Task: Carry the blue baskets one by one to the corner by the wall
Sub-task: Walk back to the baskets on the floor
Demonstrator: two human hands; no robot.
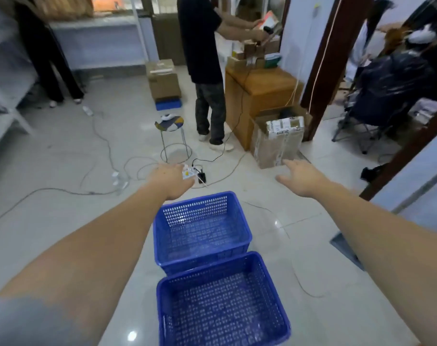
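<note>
The near blue basket sits on the pale tiled floor at the bottom of the view, empty, between the two bare forearms and well short of either set of fingers. Touching its far rim is the far blue basket, also empty and also on the floor; its far wall lies just below and short of the left hand's fingers, and to the inner side of the right hand's. The left hand reaches forward, back of the hand up, above the basket's far left corner, grasping nothing; its fingers point away and are mostly hidden, so how far they curl cannot be told. The right hand is stretched out with its fingers spread and released, holding nothing, off to the right of the far basket. Just past the left fingertips lies a white power strip among loose cables. Just beyond the right fingertips stands a taped cardboard box against a wooden cabinet. Farther beyond the left fingers is a round stool, and past it a person in dark clothes stands at the cabinet.
</note>
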